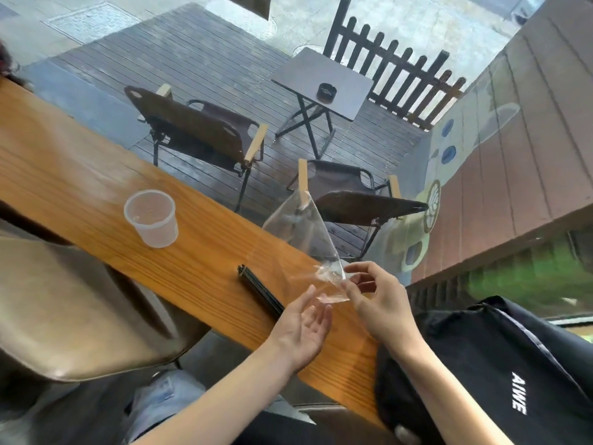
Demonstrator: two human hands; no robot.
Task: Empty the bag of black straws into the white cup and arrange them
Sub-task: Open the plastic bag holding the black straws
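Clear bag point(300, 231) in right hand point(375, 303)

A translucent, smooth plastic cup point(151, 218), a glossy clear plastic film bag point(301, 232) and matt black plastic straws point(260, 292) on a varnished, grained orange-brown wooden counter point(80, 175).

Probably café: wooden window counter point(96, 175), terrace chairs point(199, 130), ashtray table point(321, 81) outside.
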